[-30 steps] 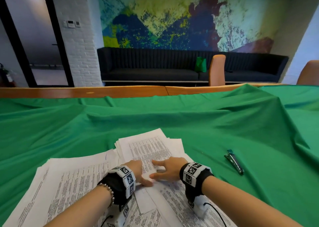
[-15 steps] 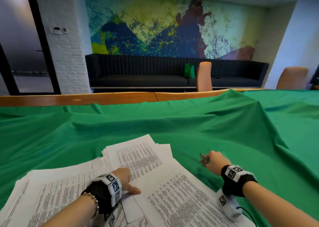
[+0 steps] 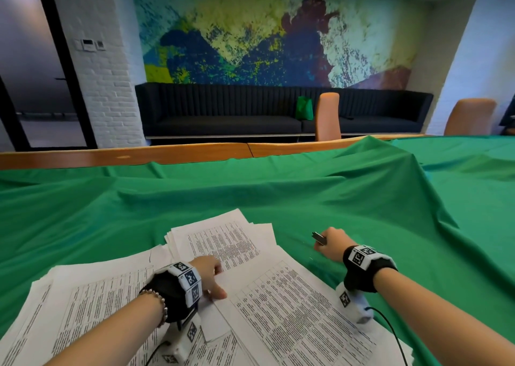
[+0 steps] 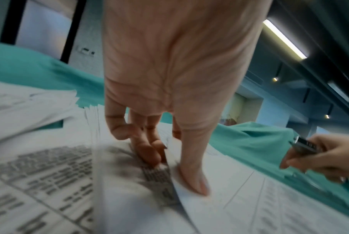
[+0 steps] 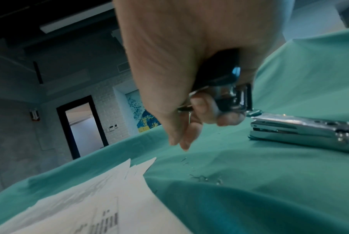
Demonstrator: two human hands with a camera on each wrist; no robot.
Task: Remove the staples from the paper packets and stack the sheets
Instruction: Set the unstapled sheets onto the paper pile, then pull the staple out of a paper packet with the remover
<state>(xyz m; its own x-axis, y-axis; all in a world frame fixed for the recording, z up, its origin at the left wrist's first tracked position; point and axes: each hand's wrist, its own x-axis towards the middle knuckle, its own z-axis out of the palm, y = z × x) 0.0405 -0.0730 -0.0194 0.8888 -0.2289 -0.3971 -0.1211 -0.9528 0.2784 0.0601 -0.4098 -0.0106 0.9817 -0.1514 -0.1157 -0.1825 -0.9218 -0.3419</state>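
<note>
Printed paper packets cover the near part of the green cloth. The front packet (image 3: 292, 310) lies slanted at the right, over a fanned stack (image 3: 223, 237). My left hand (image 3: 218, 285) rests on the front packet's near-left corner, and the left wrist view shows the thumb (image 4: 193, 178) lying flat on it. The other fingertips (image 4: 147, 152) touch the sheet beside it. My right hand (image 3: 323, 244) is over the cloth right of the papers and grips a black and chrome staple remover (image 3: 318, 237), seen close up as the staple remover (image 5: 229, 95) in the right wrist view.
A wider paper pile (image 3: 83, 296) lies at the near left. A second chrome tool (image 5: 301, 133) lies on the green cloth (image 3: 278, 193) just past my right hand, with several loose staples (image 5: 201, 177) near it. The cloth rises in a ridge at the right.
My right hand left the papers, went right to the cloth and took hold of the staple remover, which it now holds slightly raised. The left hand stayed on the packet.
</note>
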